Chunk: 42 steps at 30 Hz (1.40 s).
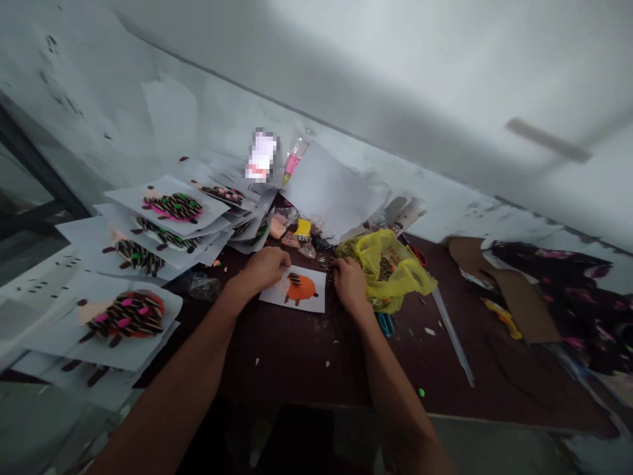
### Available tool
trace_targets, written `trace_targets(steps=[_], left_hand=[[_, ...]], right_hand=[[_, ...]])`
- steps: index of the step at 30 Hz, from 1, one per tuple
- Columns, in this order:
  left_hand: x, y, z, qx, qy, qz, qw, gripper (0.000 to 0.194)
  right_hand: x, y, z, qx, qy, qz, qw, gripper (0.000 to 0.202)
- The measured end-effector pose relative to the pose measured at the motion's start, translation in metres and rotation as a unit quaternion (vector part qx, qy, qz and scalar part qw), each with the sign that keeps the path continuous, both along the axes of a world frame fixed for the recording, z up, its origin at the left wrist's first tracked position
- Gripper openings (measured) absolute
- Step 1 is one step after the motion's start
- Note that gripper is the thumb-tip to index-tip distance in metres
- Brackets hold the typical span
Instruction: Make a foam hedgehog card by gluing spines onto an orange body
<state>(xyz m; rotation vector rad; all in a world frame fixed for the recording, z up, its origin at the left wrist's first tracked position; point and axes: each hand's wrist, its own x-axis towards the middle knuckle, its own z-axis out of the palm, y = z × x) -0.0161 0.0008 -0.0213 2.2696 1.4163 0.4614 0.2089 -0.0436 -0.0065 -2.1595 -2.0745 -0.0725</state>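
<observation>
A white paper card [315, 282] lies on the dark table with an orange hedgehog shape [302, 287] on it. A few dark striped seeds, like sunflower seeds, sit near the top of the orange body. My left hand [267, 267] rests at the card's upper left corner with its fingers curled together; their tips are too small to make out. Right of the card, my right hand [349, 282] has its fingers bunched at a small scatter of seeds [324, 260]. Whatever is in those fingers is hidden. Touching or close beside that hand lies a yellow plastic bag [395, 280] with more seeds inside.
Stacked sheets with seed-covered hedgehogs [123, 313] fill the left. Behind the card lie small bags of coloured clay [302, 228] and a lit phone [262, 156]. Blue-handled scissors [385, 324], a clear strip [453, 336] and a yellow cutter [502, 318] lie to the right.
</observation>
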Motion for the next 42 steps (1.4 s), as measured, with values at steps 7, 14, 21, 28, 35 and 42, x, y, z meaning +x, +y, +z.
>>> trace_targets(steps=[7,14,21,28,35,42], left_hand=[[0.000,-0.001,0.004,-0.002,0.009,0.000,1.000,0.026],[0.000,0.000,0.004,0.000,0.015,-0.005,1.000,0.026],[0.001,-0.001,0.005,-0.006,0.027,-0.006,1.000,0.028],[0.000,-0.002,0.009,-0.014,0.024,-0.015,0.999,0.033],[-0.004,-0.003,0.013,-0.013,0.054,-0.053,0.997,0.048],[-0.005,-0.005,0.012,-0.022,0.060,-0.068,0.996,0.054]], right_hand=[[0.006,0.003,-0.007,0.096,0.064,0.012,0.993,0.025],[-0.005,-0.007,-0.007,0.124,0.196,0.071,0.970,0.020],[-0.019,-0.015,-0.007,0.059,0.282,0.124,0.949,0.019],[-0.022,-0.016,-0.012,0.036,0.290,0.148,0.945,0.017],[-0.026,-0.014,-0.013,0.034,0.217,0.163,0.962,0.017],[-0.026,-0.010,-0.014,0.033,0.191,0.169,0.966,0.021]])
